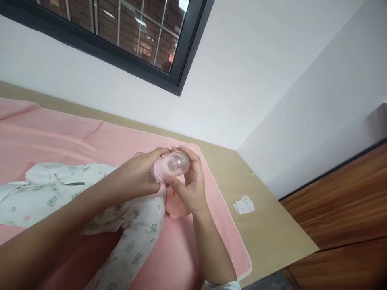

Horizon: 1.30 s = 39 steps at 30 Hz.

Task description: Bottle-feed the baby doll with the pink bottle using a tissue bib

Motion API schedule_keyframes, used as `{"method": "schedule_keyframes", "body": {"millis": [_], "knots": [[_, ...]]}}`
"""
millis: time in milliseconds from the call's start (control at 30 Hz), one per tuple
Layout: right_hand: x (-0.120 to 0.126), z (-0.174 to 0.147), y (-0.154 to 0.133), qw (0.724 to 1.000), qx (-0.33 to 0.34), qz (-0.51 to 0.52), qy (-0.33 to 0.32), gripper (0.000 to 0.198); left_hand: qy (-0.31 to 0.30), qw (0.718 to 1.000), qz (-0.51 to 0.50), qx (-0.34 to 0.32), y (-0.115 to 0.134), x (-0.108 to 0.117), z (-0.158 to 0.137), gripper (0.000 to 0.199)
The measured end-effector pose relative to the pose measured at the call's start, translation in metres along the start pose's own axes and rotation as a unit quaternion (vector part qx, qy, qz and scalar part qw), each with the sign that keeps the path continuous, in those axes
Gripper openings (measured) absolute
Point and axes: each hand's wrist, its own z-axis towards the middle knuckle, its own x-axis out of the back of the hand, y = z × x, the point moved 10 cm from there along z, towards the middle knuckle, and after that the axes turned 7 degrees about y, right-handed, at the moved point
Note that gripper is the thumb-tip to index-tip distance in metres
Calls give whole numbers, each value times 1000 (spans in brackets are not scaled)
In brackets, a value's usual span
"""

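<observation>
A baby bottle [165, 167] with a pink collar, a pink handle and a clear domed cap [180, 163] is held above the pink mat, tilted with the cap to the right. My left hand [140, 173] is closed around its body and handle, which hides most of the bottle. My right hand [195, 187] grips the domed cap between thumb and fingers. Right below lies a coral, scalloped-edged thing [177, 205], partly covered by my right hand. Under my left forearm is a white baby garment [133, 237] printed with green animals; whether anything fills it I cannot tell.
The pink mat [175, 249] covers much of a light wooden table [256, 237]. A crumpled white tissue [244, 204] lies on the bare wood at the right. White walls and a dark-framed window [178, 76] stand behind, with wooden panelling [338, 205] at the right.
</observation>
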Motion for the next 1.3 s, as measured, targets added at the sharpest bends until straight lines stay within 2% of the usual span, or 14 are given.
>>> {"method": "schedule_keyframes", "body": {"millis": [100, 300, 933, 1300], "knots": [[2, 0, -3, 1000, -7, -7, 18, 76, 44, 994, 90, -44, 1, 6, 0, 59], [3, 0, 2, 997, -67, 20, 32, 55, 76, 976, 178, -95, 1, 9, -3, 45], [5, -1, 0, 996, -85, 29, -20, 50, 42, 968, 219, -117, 9, 2, -14, 40], [3, -4, 2, 992, -112, 8, -50, 48, 104, 937, 287, -171, 12, 0, -15, 44]]}}
